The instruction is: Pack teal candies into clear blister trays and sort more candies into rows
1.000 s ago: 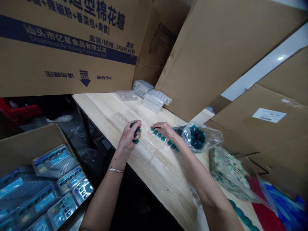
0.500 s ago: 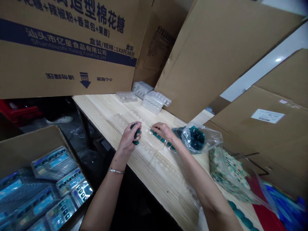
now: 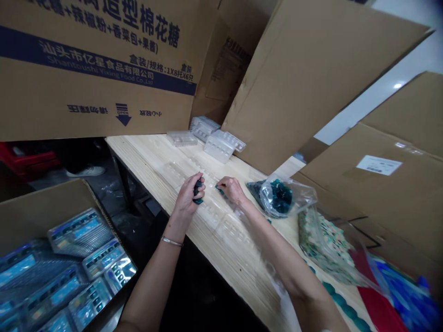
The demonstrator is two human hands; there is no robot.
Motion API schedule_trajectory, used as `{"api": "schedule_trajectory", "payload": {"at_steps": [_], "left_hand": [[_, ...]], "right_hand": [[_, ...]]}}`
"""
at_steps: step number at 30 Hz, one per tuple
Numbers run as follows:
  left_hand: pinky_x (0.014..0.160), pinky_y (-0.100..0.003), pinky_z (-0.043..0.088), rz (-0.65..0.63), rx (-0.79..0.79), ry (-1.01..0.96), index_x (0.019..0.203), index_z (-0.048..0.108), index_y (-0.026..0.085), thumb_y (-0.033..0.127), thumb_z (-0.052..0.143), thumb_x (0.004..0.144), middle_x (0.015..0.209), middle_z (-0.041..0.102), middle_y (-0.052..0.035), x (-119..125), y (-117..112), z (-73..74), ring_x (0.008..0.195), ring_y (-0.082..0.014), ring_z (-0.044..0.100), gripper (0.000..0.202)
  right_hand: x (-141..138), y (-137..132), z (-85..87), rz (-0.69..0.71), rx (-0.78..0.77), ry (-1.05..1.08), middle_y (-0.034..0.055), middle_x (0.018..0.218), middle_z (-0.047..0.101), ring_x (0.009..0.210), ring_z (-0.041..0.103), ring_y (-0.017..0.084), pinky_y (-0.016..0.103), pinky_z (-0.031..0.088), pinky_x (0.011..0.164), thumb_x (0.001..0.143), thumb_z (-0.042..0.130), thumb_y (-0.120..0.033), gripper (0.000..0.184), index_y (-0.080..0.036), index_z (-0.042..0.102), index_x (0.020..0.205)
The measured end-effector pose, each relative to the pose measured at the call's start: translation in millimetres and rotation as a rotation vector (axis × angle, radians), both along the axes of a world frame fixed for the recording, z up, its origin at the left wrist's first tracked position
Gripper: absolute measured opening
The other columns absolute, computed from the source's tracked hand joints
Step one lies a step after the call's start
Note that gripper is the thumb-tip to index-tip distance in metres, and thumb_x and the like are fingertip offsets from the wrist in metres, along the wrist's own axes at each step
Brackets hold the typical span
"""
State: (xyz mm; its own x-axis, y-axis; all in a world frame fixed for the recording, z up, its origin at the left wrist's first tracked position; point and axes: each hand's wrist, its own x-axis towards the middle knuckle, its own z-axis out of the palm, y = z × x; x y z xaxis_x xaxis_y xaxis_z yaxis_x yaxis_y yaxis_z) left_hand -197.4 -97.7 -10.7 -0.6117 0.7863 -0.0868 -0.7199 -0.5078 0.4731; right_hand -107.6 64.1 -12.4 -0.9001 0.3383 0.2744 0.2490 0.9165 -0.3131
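Observation:
My left hand [image 3: 188, 194] is closed around several small dark teal pieces [image 3: 198, 201], whose ends show past the fingers. Over a row of clear plastic trays [image 3: 208, 213] on the wooden table, my right hand [image 3: 231, 189] pinches a small teal piece [image 3: 218, 188] between thumb and fingertips. The pieces are too small to name more exactly. Part of the row of trays lies behind my right hand and forearm. To the right of that hand rests an open clear bag [image 3: 298, 194] with more dark teal pieces [image 3: 279, 196] inside.
Clear plastic packs [image 3: 218, 146] are stacked at the table's back. A bag of pale green and pink pieces [image 3: 327, 244] stands at right, near a row of round teal things [image 3: 341, 302]. Cardboard boxes [image 3: 311, 69] wall the back; a carton [image 3: 44, 196] of blue packs sits lower left.
My right hand has shifted slightly, and its forearm now covers more of the tray with the teal row. My left hand still holds its pieces. The view has moved slightly.

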Motion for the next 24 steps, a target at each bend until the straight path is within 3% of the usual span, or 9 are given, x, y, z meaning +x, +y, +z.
{"api": "schedule_trajectory", "payload": {"at_steps": [6,10,13,18,24], "left_hand": [[0.032,-0.012,0.018,0.113,-0.009,-0.015,0.077,0.053,0.013,0.027,0.069,0.065,0.068,0.051,0.0030,6,7,-6.1,0.043,0.0002,0.041,0.024],[0.033,-0.013,0.021,0.198,-0.095,0.064,0.076,0.052,0.015,0.035,0.069,0.065,0.063,0.048,0.0053,11,9,-5.9,0.043,-0.0018,0.044,0.028],[0.033,-0.013,0.018,0.169,-0.112,0.084,0.078,0.051,0.015,0.037,0.069,0.064,0.061,0.047,0.0067,13,8,-3.3,0.040,-0.0006,0.039,0.032],[0.032,-0.013,0.018,0.195,-0.180,0.122,0.081,0.052,0.016,0.042,0.067,0.066,0.058,0.045,0.0070,16,8,-0.2,0.039,-0.0015,0.037,0.034],[0.032,-0.012,0.017,0.148,-0.080,0.125,0.082,0.051,0.015,0.041,0.065,0.069,0.068,0.047,0.0041,11,6,-0.1,0.042,-0.0001,0.038,0.032]], "right_hand": [[6,-61,34.0,0.051,-0.342,0.222,0.0048,0.084,0.066,0.070,0.060,0.014,0.024,0.047,0.064,0.077,0.060,-0.035,0.023,-0.017,0.067,0.090],[2,-93,49.7,0.130,-0.340,0.233,0.0050,0.085,0.064,0.074,0.060,0.014,0.025,0.047,0.066,0.076,0.060,-0.029,0.019,-0.021,0.068,0.091],[-2,-92,47.6,0.103,-0.435,0.266,0.0047,0.082,0.064,0.069,0.060,0.013,0.025,0.048,0.064,0.079,0.056,-0.028,0.017,-0.020,0.069,0.084],[-5,-83,39.8,0.049,-0.509,0.296,0.0044,0.080,0.066,0.069,0.060,0.014,0.025,0.047,0.064,0.070,0.065,-0.030,0.018,-0.019,0.070,0.083],[-6,-71,41.7,-0.092,-1.015,0.394,0.0006,0.063,0.064,0.054,0.058,0.011,0.024,0.049,0.059,0.067,0.068,-0.033,0.021,-0.016,0.066,0.078]]}}
